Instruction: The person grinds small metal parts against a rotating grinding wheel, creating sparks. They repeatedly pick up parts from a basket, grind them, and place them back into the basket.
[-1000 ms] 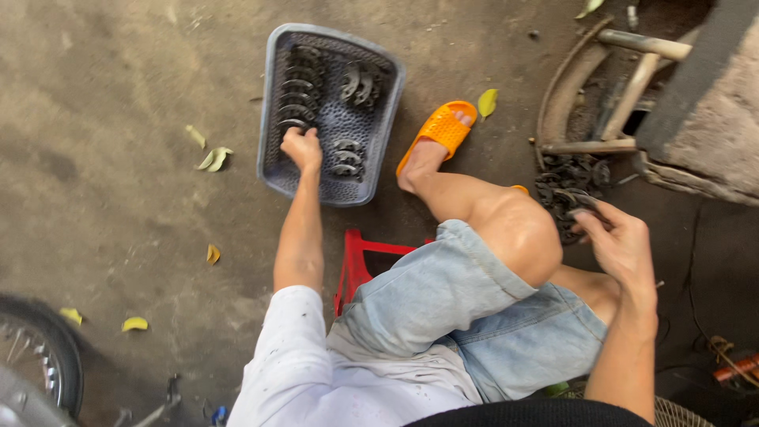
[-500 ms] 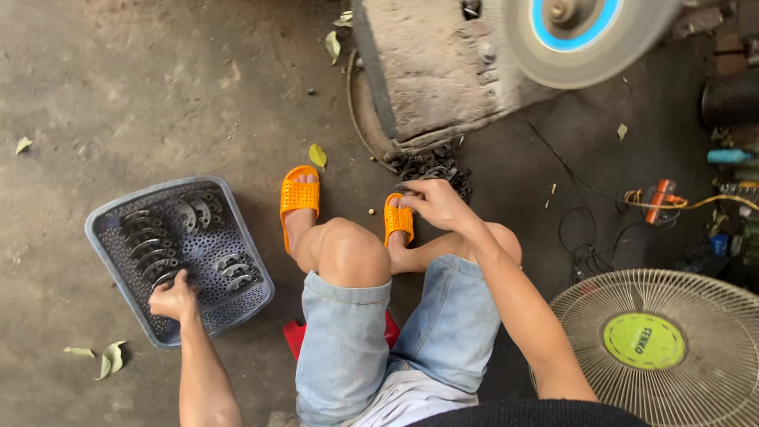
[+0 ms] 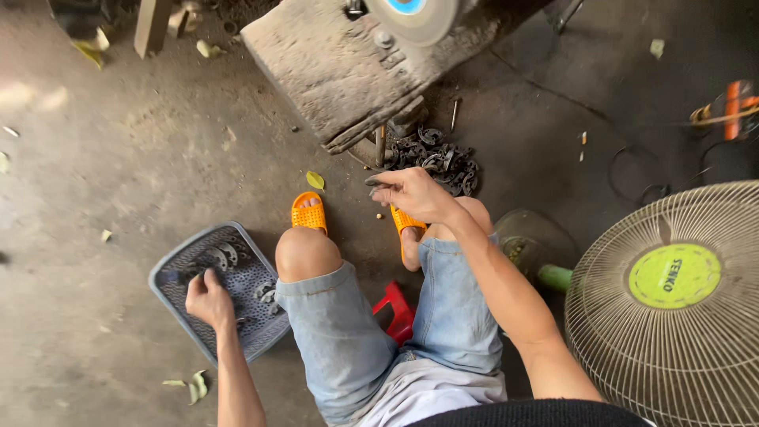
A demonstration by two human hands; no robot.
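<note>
While the view has swung up since a second ago, so the grinder block (image 3: 340,71) now sits ahead, the left hand (image 3: 207,299) stays down in the grey basket (image 3: 170,273) of curved metal pieces, fingers curled on them. Right hand (image 3: 411,194) has lifted from the dark parts pile (image 3: 439,158), pinching one small dark piece (image 3: 373,181) tight.

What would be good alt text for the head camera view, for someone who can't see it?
Seen from above, a seated person's left hand rests in a grey perforated tray of curved metal pieces, while the right hand holds a small metal piece above a pile of dark metal parts. Orange sandals, a concrete block and a floor fan surround them.
</note>
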